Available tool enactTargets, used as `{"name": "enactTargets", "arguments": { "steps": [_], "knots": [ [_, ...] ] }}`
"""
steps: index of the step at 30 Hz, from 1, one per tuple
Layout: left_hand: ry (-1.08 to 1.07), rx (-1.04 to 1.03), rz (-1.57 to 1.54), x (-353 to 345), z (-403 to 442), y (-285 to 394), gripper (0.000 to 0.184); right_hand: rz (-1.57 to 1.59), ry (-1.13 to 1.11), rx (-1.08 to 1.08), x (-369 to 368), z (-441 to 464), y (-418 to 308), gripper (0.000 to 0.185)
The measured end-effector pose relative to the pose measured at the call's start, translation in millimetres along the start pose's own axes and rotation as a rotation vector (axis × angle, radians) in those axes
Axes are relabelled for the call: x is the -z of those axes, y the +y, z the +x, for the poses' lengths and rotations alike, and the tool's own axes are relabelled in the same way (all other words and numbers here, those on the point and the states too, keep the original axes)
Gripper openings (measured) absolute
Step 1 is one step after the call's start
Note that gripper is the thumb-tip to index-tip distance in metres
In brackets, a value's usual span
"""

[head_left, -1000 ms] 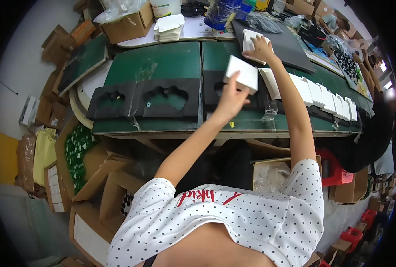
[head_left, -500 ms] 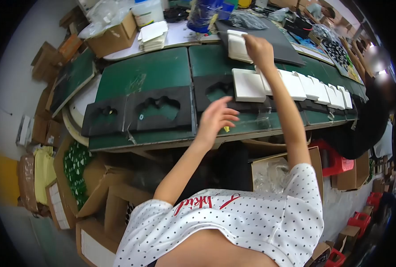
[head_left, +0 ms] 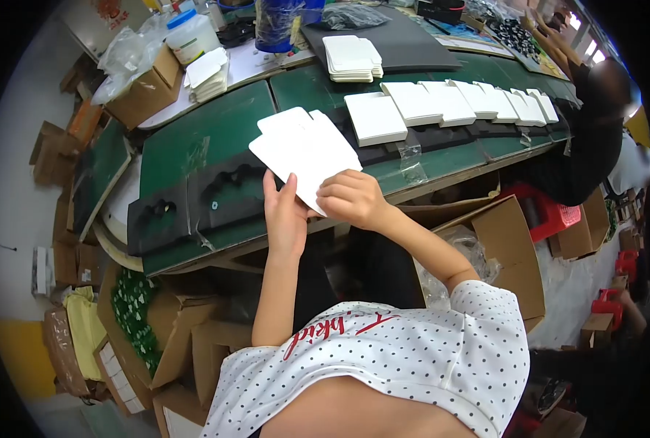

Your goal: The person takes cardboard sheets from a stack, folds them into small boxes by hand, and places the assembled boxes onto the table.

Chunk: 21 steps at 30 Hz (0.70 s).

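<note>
A flat white folding carton (head_left: 303,150) with flaps at its far end is held tilted above the near side of the green table. My left hand (head_left: 286,219) grips its lower left edge, with fingertips against the carton. On the lower right edge, my right hand (head_left: 350,198) is closed with its fingers curled over the card. Behind them lies a stack of similar flat cartons (head_left: 350,57). To the right, a row of white boxes (head_left: 376,120) sits over black foam pieces, their flaps facing away from me.
Black foam trays with cut-outs (head_left: 226,193) line the table's left front. Another white carton stack (head_left: 208,77) lies at the back left, near a cardboard box (head_left: 146,87) and a white tub (head_left: 192,36). A co-worker (head_left: 595,139) sits to the right. Open cardboard boxes (head_left: 504,241) stand below.
My right hand has come back from the far stack with a flat carton, now in front of me. My left hand has moved left and taken hold of it too. The camera view has shifted.
</note>
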<state>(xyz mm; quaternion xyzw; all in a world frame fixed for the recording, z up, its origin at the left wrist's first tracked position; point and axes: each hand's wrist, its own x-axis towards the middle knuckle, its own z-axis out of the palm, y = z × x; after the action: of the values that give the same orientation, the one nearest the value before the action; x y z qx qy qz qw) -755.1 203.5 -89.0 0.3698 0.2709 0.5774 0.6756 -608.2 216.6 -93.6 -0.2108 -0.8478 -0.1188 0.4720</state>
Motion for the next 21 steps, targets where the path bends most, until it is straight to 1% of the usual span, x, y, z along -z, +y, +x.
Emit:
{"name": "enactTargets", "arguments": {
  "steps": [1,4,5,8,9,12,13,14,16,17,20,21],
  "knots": [
    [0.060,-0.051,-0.034,4.5,2.7,-5.1,0.048,0.060,-0.022,-0.048,-0.8,0.9,-3.4,0.013],
    [0.187,-0.120,-0.115,12.3,2.2,1.1,0.048,0.336,0.044,-0.283,-7.6,3.0,-2.5,0.017],
    [0.226,-0.203,-0.152,13.3,1.5,1.7,0.049,0.403,0.068,-0.372,-9.5,2.8,-5.1,0.024],
    [0.365,-0.361,0.051,31.0,1.0,4.0,0.053,0.128,0.270,-0.300,-8.7,15.8,-16.2,0.023],
    [0.540,-0.443,0.480,38.5,3.0,3.4,0.050,0.034,0.336,-0.210,-9.7,18.3,-17.1,0.022],
    [0.561,-0.542,1.258,48.9,-16.1,6.7,0.048,-0.027,0.298,-0.110,-1.0,26.2,-36.5,0.020],
    [0.328,-0.448,0.630,44.9,-17.9,9.3,0.045,-0.018,0.296,-0.049,-4.0,26.3,-41.4,0.017],
    [0.091,-0.329,0.006,37.6,-21.0,11.5,0.041,0.027,0.230,-0.002,-6.3,23.9,-44.9,0.017],
    [0.161,-0.172,0.171,21.5,-30.7,24.2,0.042,0.314,-0.029,-0.038,-7.6,27.3,-54.2,0.019],
    [0.176,-0.226,0.205,17.1,-31.3,27.7,0.039,0.380,-0.147,-0.110,-6.1,22.9,-55.7,0.029],
    [0.010,-0.252,0.435,21.3,-33.8,25.6,0.032,-0.059,0.011,-0.378,3.7,26.4,-55.1,0.039],
    [-0.019,-0.231,0.420,16.6,-38.4,28.9,0.030,-0.091,0.000,-0.458,5.3,26.8,-51.8,0.043]
  ]
}}
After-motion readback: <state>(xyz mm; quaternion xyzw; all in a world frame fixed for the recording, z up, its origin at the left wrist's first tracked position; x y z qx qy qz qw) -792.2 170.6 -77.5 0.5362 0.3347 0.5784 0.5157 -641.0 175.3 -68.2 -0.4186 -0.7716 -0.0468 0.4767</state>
